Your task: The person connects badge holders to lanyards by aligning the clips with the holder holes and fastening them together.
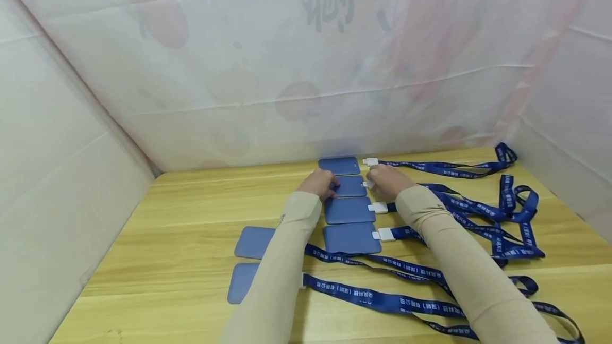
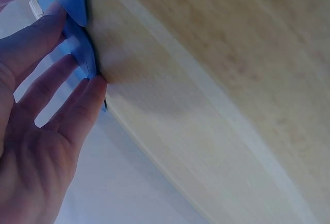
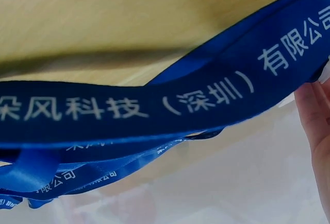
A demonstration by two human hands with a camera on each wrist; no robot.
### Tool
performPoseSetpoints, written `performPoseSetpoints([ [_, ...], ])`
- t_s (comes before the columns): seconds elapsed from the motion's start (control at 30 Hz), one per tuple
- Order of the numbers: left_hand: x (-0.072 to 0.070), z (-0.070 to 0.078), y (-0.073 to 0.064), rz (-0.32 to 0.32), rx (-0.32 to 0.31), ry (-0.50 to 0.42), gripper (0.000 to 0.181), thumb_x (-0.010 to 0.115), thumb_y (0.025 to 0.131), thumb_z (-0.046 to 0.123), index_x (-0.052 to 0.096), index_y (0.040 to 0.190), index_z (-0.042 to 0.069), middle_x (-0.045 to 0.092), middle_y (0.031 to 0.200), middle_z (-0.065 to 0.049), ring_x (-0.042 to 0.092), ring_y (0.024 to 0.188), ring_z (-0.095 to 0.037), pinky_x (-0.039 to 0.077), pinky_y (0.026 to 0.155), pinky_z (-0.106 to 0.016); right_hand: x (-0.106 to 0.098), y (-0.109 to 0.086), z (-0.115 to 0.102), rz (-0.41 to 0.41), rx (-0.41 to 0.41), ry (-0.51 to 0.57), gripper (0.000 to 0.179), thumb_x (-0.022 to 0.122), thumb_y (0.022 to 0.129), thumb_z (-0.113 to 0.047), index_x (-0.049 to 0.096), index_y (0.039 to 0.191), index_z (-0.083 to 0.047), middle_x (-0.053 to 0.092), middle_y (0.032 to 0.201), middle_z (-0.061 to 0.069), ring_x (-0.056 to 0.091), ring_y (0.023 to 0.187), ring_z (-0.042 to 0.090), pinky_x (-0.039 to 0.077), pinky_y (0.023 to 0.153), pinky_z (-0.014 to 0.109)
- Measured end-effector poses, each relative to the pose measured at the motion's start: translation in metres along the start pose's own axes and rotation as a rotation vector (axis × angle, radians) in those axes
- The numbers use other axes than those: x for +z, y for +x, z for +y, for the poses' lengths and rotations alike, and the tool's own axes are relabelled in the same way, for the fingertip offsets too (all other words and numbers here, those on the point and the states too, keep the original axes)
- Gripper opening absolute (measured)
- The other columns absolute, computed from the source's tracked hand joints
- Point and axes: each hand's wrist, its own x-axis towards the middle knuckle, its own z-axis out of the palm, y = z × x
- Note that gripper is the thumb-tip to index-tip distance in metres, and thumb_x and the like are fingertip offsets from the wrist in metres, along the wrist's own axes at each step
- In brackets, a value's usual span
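Several blue badge holders form a column on the table, and my left hand (image 1: 319, 183) holds the second from the back (image 1: 354, 186) at its left end. In the left wrist view my thumb and fingers (image 2: 82, 113) lie around that holder's edges. My right hand (image 1: 389, 180) pinches the white clip (image 1: 370, 185) of a lanyard, right at the holder's right end. The lanyard's dark blue strap (image 3: 196, 95), with white lettering, runs across the right wrist view, and the fingers (image 3: 312, 113) show at that view's right edge.
The backmost holder (image 1: 338, 165) lies apart from its white clip (image 1: 370, 162). Two nearer holders (image 1: 350, 210) (image 1: 353, 238) have clips at their right ends. Two more holders (image 1: 253, 241) (image 1: 241, 280) lie front left. Lanyard straps (image 1: 382, 297) spread rightward. A fabric wall (image 1: 268, 68) borders the table (image 1: 191, 238).
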Motion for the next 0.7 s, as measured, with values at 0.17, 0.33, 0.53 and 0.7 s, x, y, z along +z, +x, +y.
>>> performPoseSetpoints([
  [0.17, -0.0012, 0.0017, -0.0037, 0.018, 0.005, 0.003, 0.036, 0.077, 0.092, 0.017, 0.072, 0.127, 0.01, 0.066, 0.132, -0.007, 0.057, 0.128, -0.023, 0.045, 0.108, -0.032, -0.0015, -0.0004, -0.0027, -0.004, 0.017, 0.0, 0.022, 0.076, 0.085, 0.008, 0.073, 0.107, 0.008, 0.069, 0.102, 0.02, 0.068, 0.099, 0.036, 0.059, 0.087, 0.043],
  [0.33, 0.0024, -0.0002, -0.0004, 0.012, -0.011, -0.001, 0.036, 0.077, 0.092, 0.017, 0.072, 0.127, 0.011, 0.066, 0.133, -0.007, 0.057, 0.129, -0.023, 0.045, 0.108, -0.032, -0.0027, -0.0014, -0.0048, -0.004, 0.011, 0.005, 0.023, 0.077, 0.084, 0.008, 0.073, 0.107, 0.008, 0.07, 0.103, 0.021, 0.068, 0.1, 0.037, 0.059, 0.087, 0.042],
  [0.53, 0.0028, 0.0006, 0.001, 0.006, -0.013, 0.012, 0.037, 0.078, 0.091, 0.018, 0.073, 0.127, 0.011, 0.066, 0.133, -0.006, 0.057, 0.128, -0.022, 0.046, 0.107, -0.031, -0.0013, -0.0002, -0.003, -0.007, 0.005, 0.01, 0.024, 0.076, 0.085, 0.009, 0.073, 0.108, 0.008, 0.07, 0.103, 0.021, 0.069, 0.099, 0.036, 0.059, 0.086, 0.041],
  [0.7, 0.0024, 0.002, 0.0, 0.012, -0.003, 0.019, 0.036, 0.077, 0.091, 0.017, 0.073, 0.126, 0.01, 0.066, 0.132, -0.006, 0.058, 0.128, -0.022, 0.046, 0.107, -0.031, -0.0009, -0.0001, -0.003, -0.003, 0.002, 0.007, 0.024, 0.076, 0.084, 0.009, 0.073, 0.108, 0.008, 0.07, 0.103, 0.021, 0.069, 0.099, 0.035, 0.059, 0.085, 0.041],
])
